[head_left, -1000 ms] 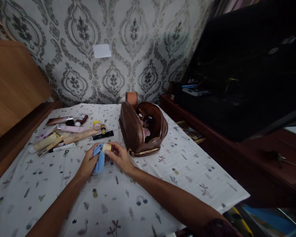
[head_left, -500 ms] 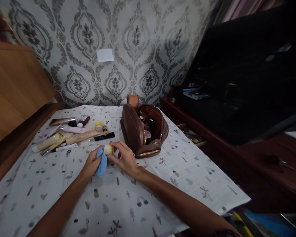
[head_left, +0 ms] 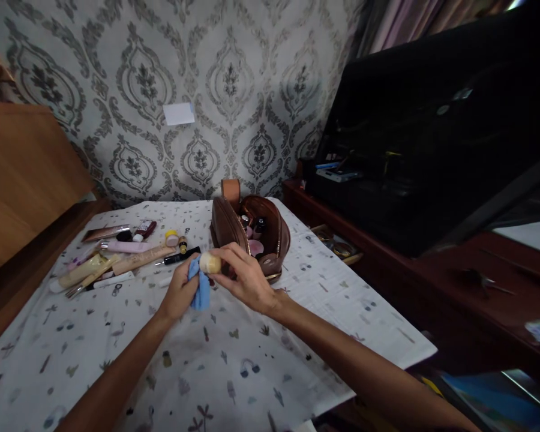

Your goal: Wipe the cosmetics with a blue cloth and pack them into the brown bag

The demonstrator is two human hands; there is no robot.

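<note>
My left hand (head_left: 180,290) is closed around a light blue cloth (head_left: 200,291), which hangs down below the fingers. Pinched in my right hand (head_left: 247,279) is a small round jar (head_left: 210,263), pale cream and yellow; the cloth touches its left side. Just behind my right hand stands a brown leather toiletry bag (head_left: 227,225), unzipped, with several cosmetics inside. A black tube (head_left: 180,256) lies on the table beyond my left hand. Near it are a small yellow-lidded jar (head_left: 171,238) and a little dark and gold bottle (head_left: 182,244).
Several cosmetic tubes, among them a pink tube (head_left: 126,246) and a beige tube (head_left: 139,260), lie in a heap at the left of the patterned tablecloth (head_left: 198,360). A wooden cabinet (head_left: 27,180) borders the left side. A large black screen (head_left: 423,138) stands at the right.
Both hands, with the cloth and the jar, have moved slightly right and up in view, and now overlap the front of the bag. The camera has shifted a little.
</note>
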